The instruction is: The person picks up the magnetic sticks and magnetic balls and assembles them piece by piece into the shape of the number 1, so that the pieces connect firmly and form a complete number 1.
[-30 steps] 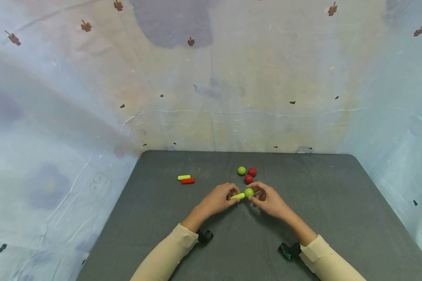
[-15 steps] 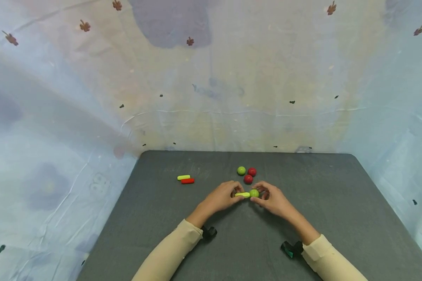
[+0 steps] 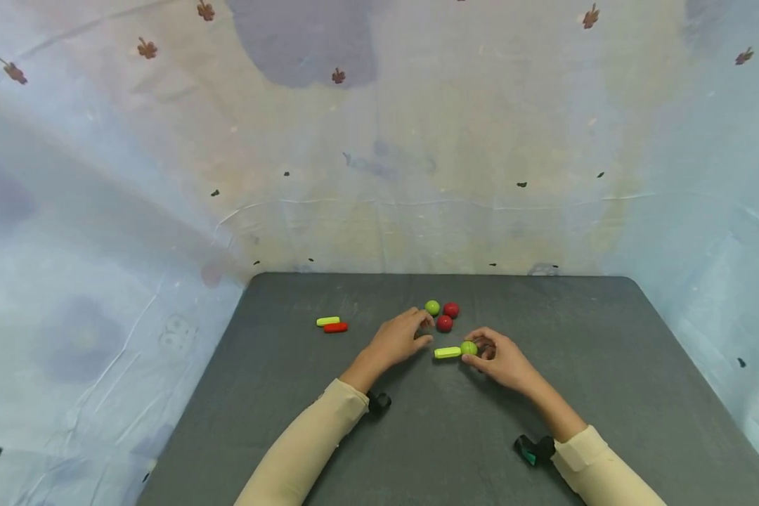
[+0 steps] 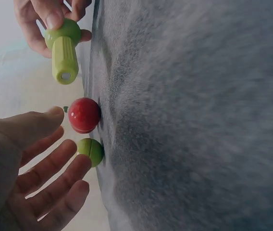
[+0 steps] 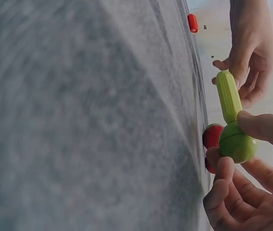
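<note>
In the head view, my right hand (image 3: 502, 362) pinches a small green ball (image 3: 469, 348) between thumb and fingers. From that ball a ribbed yellow-green stick (image 3: 447, 353) juts out to the left, joined end to end with it; the right wrist view shows a dark seam around the ball (image 5: 237, 143). My left hand (image 3: 403, 336) holds nothing, its fingers spread and relaxed. It hovers left of the stick's free end, near a loose green ball (image 3: 432, 308) and a red ball (image 3: 445, 324). A second red ball (image 3: 452, 310) lies just behind.
On the dark grey table (image 3: 379, 450), a yellow stick (image 3: 328, 321) and a red stick (image 3: 336, 327) lie side by side at the back left. A patterned cloth (image 3: 379, 176) hangs behind the table and along its sides.
My left hand has let go of the yellow-green stick and moved back toward the loose balls. My right hand has shifted right, carrying the green ball with the stick on it.
</note>
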A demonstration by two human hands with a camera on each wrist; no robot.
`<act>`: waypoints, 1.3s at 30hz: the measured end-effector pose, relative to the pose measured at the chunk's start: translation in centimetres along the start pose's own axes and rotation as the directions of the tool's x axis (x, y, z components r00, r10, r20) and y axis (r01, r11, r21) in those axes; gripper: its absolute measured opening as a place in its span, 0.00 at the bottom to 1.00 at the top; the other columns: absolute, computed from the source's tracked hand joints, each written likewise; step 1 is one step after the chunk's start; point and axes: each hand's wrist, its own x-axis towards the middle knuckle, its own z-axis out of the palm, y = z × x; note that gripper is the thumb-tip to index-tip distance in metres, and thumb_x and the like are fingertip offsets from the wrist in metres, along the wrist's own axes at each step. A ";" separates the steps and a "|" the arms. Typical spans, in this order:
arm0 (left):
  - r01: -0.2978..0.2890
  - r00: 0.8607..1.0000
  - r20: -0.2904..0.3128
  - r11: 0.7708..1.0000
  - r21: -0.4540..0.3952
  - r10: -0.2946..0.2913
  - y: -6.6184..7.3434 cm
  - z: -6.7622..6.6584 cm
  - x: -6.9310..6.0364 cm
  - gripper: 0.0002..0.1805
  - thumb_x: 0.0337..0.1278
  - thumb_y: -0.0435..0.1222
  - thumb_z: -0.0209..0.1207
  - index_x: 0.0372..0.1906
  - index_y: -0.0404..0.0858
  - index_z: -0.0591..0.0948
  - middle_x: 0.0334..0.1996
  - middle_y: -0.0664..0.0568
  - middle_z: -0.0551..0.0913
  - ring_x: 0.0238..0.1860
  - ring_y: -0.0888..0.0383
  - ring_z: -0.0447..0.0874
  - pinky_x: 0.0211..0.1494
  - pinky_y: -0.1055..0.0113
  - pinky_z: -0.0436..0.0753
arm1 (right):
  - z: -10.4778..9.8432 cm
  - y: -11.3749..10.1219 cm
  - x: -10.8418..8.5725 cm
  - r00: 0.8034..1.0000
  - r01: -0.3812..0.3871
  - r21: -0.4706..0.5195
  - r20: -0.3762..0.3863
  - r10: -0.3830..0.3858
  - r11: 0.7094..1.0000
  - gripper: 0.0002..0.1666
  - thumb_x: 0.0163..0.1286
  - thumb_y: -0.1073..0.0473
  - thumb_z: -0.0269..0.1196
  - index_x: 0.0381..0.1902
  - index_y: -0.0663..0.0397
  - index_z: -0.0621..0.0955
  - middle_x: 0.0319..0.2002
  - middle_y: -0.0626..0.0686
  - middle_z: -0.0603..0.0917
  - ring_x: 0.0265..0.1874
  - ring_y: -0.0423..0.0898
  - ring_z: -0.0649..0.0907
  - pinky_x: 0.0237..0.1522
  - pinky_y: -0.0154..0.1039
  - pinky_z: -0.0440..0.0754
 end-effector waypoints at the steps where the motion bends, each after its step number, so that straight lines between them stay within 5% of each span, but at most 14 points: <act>1: 0.002 1.000 -0.003 1.000 0.015 -0.002 0.0 0.0 0.3 0.17 0.76 0.48 0.66 0.63 0.52 0.81 0.55 0.57 0.81 0.52 0.61 0.84 0.48 0.63 0.85 | -0.1 0.1 0.0 1.000 0.003 0.000 0.005 -0.003 1.000 0.23 0.73 0.56 0.74 0.60 0.60 0.82 0.49 0.61 0.86 0.30 0.44 0.81 0.26 0.39 0.80; 11: 0.000 1.000 -0.011 0.996 0.095 0.001 0.7 0.3 2.9 0.20 0.75 0.49 0.67 0.64 0.53 0.79 0.56 0.56 0.80 0.52 0.60 0.83 0.48 0.63 0.84 | -0.4 0.6 -0.2 1.000 -0.020 -0.035 0.018 0.021 0.999 0.22 0.74 0.56 0.74 0.60 0.59 0.82 0.49 0.59 0.85 0.32 0.45 0.81 0.30 0.39 0.79; 21: 0.012 0.999 0.029 0.986 0.165 -0.017 1.0 1.1 4.0 0.20 0.74 0.50 0.67 0.65 0.56 0.79 0.57 0.56 0.79 0.52 0.59 0.83 0.50 0.61 0.85 | -0.6 0.8 -0.5 0.999 -0.025 -0.027 0.024 0.026 0.999 0.21 0.75 0.56 0.73 0.59 0.60 0.82 0.47 0.58 0.86 0.30 0.45 0.80 0.29 0.39 0.79; 39: 0.034 0.999 -0.040 0.974 0.224 -0.026 1.7 1.4 3.8 0.19 0.73 0.52 0.68 0.61 0.51 0.81 0.57 0.56 0.83 0.50 0.59 0.86 0.47 0.61 0.85 | -1.4 1.0 -0.5 0.999 -0.035 0.000 0.015 0.035 0.999 0.21 0.76 0.58 0.72 0.60 0.62 0.81 0.46 0.58 0.86 0.30 0.46 0.83 0.27 0.40 0.81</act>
